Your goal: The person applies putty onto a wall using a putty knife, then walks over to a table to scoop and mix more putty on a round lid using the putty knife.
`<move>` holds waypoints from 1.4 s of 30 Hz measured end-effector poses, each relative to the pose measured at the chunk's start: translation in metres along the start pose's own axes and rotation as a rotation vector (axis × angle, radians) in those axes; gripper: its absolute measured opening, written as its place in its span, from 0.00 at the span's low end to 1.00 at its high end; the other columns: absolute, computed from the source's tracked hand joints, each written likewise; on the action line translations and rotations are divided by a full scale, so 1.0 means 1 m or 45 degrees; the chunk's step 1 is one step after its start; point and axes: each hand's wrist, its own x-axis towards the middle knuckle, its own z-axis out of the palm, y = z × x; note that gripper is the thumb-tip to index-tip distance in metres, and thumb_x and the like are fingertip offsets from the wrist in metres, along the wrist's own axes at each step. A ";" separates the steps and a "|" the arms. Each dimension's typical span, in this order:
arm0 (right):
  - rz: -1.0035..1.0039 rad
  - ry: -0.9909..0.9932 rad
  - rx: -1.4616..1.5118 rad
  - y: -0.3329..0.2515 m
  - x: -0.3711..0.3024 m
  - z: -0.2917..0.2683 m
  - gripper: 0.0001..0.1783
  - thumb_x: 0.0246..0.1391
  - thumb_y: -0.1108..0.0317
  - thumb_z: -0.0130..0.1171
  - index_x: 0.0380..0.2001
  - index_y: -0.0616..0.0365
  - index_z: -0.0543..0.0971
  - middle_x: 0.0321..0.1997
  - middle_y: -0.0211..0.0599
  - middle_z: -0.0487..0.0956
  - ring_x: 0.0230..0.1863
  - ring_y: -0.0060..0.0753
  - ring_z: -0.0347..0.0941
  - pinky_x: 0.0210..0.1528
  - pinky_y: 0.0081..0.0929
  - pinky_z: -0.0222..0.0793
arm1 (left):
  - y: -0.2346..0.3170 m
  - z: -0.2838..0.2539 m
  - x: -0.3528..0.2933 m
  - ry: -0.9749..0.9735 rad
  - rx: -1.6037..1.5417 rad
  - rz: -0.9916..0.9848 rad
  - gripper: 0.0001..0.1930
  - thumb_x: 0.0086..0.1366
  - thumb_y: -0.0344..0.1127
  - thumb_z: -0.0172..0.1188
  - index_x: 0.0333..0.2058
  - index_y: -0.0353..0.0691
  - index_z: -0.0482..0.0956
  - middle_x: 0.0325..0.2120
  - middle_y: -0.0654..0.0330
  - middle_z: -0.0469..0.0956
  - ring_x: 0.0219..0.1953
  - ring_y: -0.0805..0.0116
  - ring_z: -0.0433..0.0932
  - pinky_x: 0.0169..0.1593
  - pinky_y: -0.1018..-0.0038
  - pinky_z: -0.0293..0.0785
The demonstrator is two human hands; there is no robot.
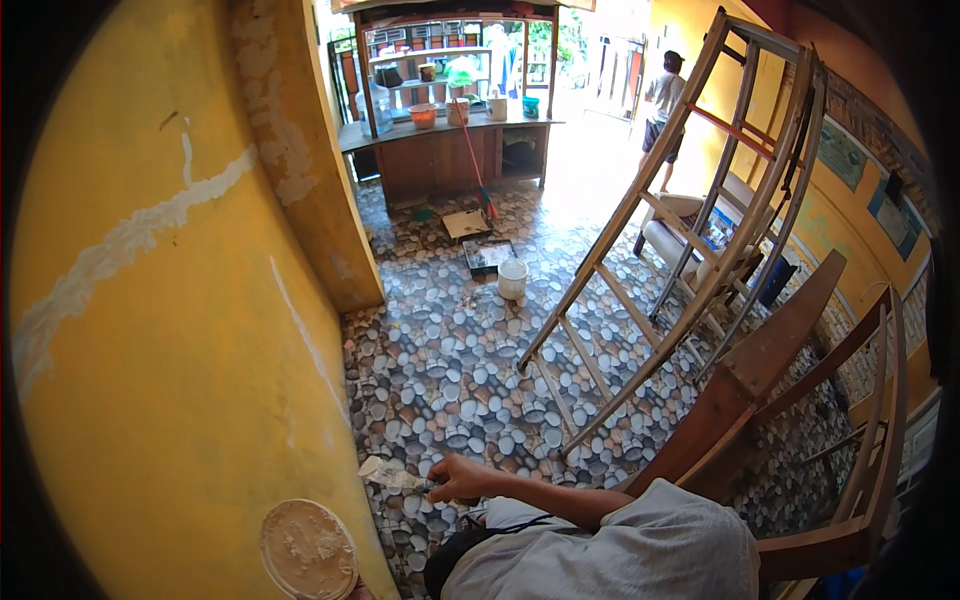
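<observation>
My right hand [462, 478] is closed around the handle of a putty knife [392, 474]. The knife's wide blade is smeared with pale filler and points left toward the yellow wall [190, 330]. At the lower left, a round tub lid [308, 550] carries a layer of cream filler paste. Only a bit of my left hand [361, 592] shows at the lid's lower right edge, gripping it; the rest is out of the picture. White filler streaks [150, 225] run across the wall, with a thinner line lower down near the floor.
A wooden stepladder [590, 275] stands to the right, with brown wooden furniture [740, 385] nearer me. On the pebble-patterned floor [450, 390] are a white bucket [513, 280] and a dark tray [488, 256]. A wooden counter [440, 165] and another person [665, 100] are farther back.
</observation>
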 end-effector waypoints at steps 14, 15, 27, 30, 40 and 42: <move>-0.029 0.011 -0.005 0.007 -0.008 -0.008 0.21 0.44 0.60 0.64 0.39 0.65 0.79 0.22 0.34 0.78 0.23 0.22 0.74 0.26 0.24 0.68 | -0.008 -0.002 0.005 0.068 0.055 -0.023 0.34 0.59 0.58 0.49 0.59 0.43 0.64 0.57 0.54 0.67 0.57 0.48 0.67 0.55 0.48 0.67; -0.020 0.008 0.002 0.010 -0.007 -0.008 0.21 0.44 0.60 0.64 0.39 0.65 0.79 0.22 0.34 0.78 0.23 0.22 0.74 0.26 0.24 0.68 | -0.008 0.000 0.003 0.071 0.077 -0.002 0.34 0.59 0.58 0.49 0.59 0.43 0.64 0.57 0.54 0.67 0.57 0.49 0.66 0.55 0.48 0.67; -0.152 0.133 -0.165 0.017 0.008 0.002 0.26 0.35 0.61 0.67 0.39 0.67 0.78 0.28 0.44 0.78 0.30 0.35 0.75 0.33 0.31 0.69 | -0.003 -0.032 0.003 -0.051 -0.140 -0.055 0.31 0.66 0.53 0.46 0.61 0.40 0.58 0.58 0.53 0.64 0.55 0.54 0.69 0.52 0.57 0.74; -0.107 0.178 -0.281 0.000 0.006 -0.001 0.27 0.34 0.61 0.67 0.39 0.68 0.76 0.31 0.47 0.78 0.34 0.40 0.75 0.37 0.33 0.70 | 0.003 -0.035 -0.002 -0.077 -0.115 -0.037 0.30 0.66 0.53 0.47 0.60 0.40 0.59 0.57 0.54 0.65 0.55 0.54 0.69 0.52 0.57 0.74; -0.128 0.029 -0.241 -0.023 0.002 -0.007 0.22 0.44 0.64 0.64 0.43 0.64 0.77 0.28 0.41 0.79 0.26 0.28 0.71 0.29 0.30 0.65 | 0.001 -0.028 -0.009 0.057 -0.129 0.002 0.31 0.65 0.54 0.48 0.61 0.41 0.58 0.57 0.54 0.64 0.56 0.55 0.68 0.53 0.57 0.73; -0.258 0.075 -0.346 -0.016 0.004 -0.006 0.21 0.45 0.63 0.63 0.43 0.62 0.79 0.29 0.39 0.80 0.25 0.27 0.71 0.28 0.29 0.64 | 0.003 -0.028 -0.011 0.070 -0.123 0.009 0.32 0.65 0.54 0.48 0.61 0.41 0.58 0.58 0.53 0.64 0.56 0.54 0.68 0.53 0.57 0.73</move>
